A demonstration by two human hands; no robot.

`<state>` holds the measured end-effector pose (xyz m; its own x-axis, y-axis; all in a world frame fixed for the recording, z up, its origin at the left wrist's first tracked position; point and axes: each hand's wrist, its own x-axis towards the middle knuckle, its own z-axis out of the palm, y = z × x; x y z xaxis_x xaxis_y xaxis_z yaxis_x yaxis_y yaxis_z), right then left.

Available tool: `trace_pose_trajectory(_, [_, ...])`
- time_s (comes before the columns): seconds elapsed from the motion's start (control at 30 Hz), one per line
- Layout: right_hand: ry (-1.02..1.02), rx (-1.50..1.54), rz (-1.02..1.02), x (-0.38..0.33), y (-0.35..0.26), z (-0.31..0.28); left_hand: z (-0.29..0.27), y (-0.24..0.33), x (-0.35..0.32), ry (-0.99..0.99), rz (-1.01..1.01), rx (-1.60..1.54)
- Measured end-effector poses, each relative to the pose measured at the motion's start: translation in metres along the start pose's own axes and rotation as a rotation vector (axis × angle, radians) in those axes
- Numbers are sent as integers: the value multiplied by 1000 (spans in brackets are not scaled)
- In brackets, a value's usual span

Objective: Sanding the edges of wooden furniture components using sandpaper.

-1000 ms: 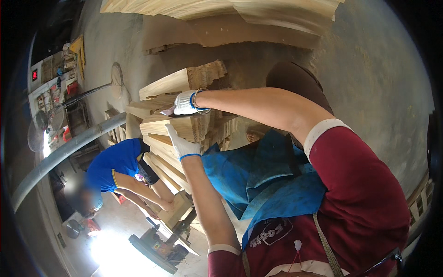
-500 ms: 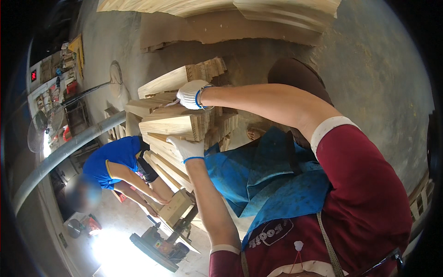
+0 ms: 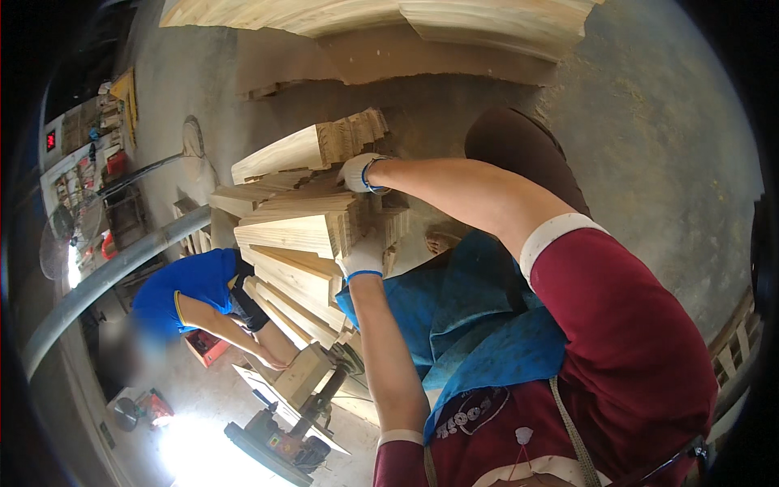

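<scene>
Both my hands wear white knitted gloves with blue cuffs. My left hand (image 3: 365, 256) lies against the end edges of a middle stack of pale wooden boards (image 3: 284, 234), its fingers reaching upward and partly blurred. Just above that stack, my right hand (image 3: 357, 172) is at the board ends, near the gap below an upper stack of boards (image 3: 280, 156). Its fingertips are in shadow, so their hold is unclear. More boards (image 3: 296, 272) fan out below the middle stack, left of my left forearm.
A blue apron (image 3: 438, 300) covers my lap. Larger wooden panels (image 3: 487, 28) lie at the top edge. A curved grey metal pipe (image 3: 114, 272) crosses the left side. A person in a blue shirt (image 3: 187, 284) bends over a wooden block beside a machine (image 3: 280, 442).
Both hands have shifted from the boards' faces toward their right ends. My left hand has moved right and slightly up. The view has moved a little, and the other person is bent lower.
</scene>
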<state>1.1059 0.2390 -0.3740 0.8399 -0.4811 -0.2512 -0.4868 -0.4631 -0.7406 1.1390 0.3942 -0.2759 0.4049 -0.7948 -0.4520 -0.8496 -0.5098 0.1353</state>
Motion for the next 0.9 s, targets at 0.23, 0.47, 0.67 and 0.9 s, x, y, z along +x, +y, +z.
trace_pose_trajectory(0.23, [-103, -191, -248, 4, -48, -7, -1, -20, -7, -64, -52, 232])
trace_pose_trajectory(0.47, [-64, -5, -148, -11, -64, -16, -20, 2, -23, -209, -104, 76])
trace_pose_trajectory(0.67, [-246, -388, -298, -13, -65, -35, -11, -5, -9, -219, -19, -124])
trace_pose_trajectory(0.9, [-166, -292, -167, -18, -63, -22, -8, 2, -15, -202, -43, -308])
